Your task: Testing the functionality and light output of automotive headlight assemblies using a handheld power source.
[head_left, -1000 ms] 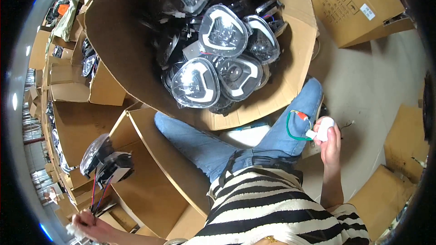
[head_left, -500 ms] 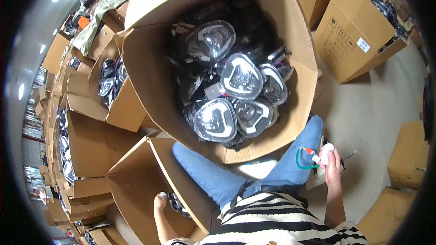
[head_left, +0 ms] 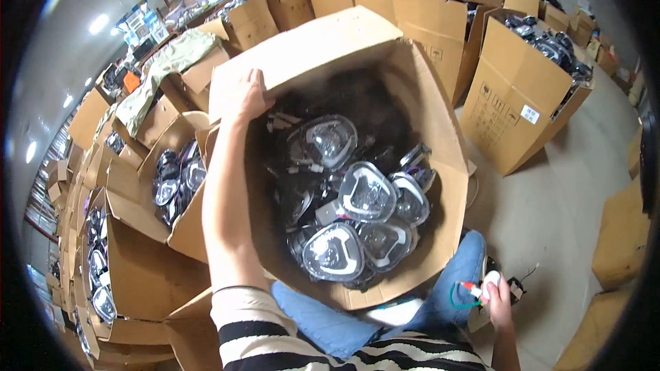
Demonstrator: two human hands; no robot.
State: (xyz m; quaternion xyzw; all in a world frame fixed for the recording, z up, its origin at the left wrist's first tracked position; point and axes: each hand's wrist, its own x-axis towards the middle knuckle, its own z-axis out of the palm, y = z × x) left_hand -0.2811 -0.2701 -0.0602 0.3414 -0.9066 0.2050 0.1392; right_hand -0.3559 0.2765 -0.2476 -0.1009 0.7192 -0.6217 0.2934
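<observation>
Left hand is laid on the carton rim, 10 o'clock, grip can't be told; headlamps are piled inside, towards 5; white piece is gripped by curled right hand, 4 o'clock; best held by its body, untugged.

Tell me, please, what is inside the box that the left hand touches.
Several clear-covered lamps lie heaped in the cardboard box; those on top hide whatever is beneath.
</observation>
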